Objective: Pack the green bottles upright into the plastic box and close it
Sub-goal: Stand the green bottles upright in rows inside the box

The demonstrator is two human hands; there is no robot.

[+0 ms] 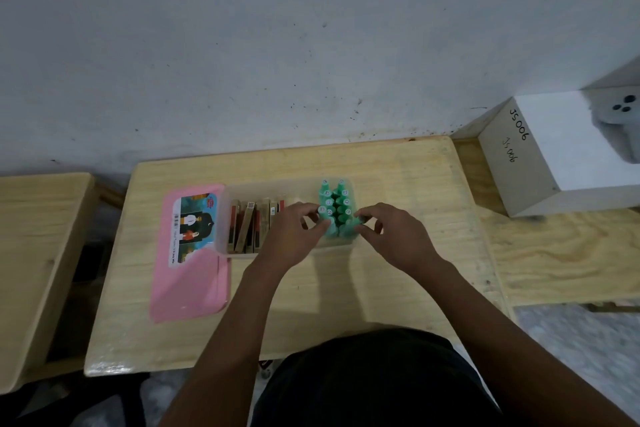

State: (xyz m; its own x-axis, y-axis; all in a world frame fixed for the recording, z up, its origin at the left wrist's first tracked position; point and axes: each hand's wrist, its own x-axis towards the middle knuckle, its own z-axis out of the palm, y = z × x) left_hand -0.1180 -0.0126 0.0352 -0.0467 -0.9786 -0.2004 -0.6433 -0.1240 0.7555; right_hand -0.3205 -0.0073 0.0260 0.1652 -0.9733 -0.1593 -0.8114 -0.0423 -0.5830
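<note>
Several green bottles (pixel 337 206) stand upright in two rows at the right end of the clear plastic box (pixel 277 189) on the wooden table. My left hand (pixel 292 236) has its curled fingertips against the left side of the bottle cluster. My right hand (pixel 391 236) has curled fingers against the cluster's right side, pinching a bottle there. The pink lid (pixel 190 263) lies flat on the table to the left of the box, with a printed label on it.
Several brown and red flat packets (pixel 251 222) stand in the left part of the box. A white cardboard box (pixel 557 149) marked JS006 sits at the right on a lower wooden surface. Another table (pixel 31 236) stands to the left. A wall is close behind.
</note>
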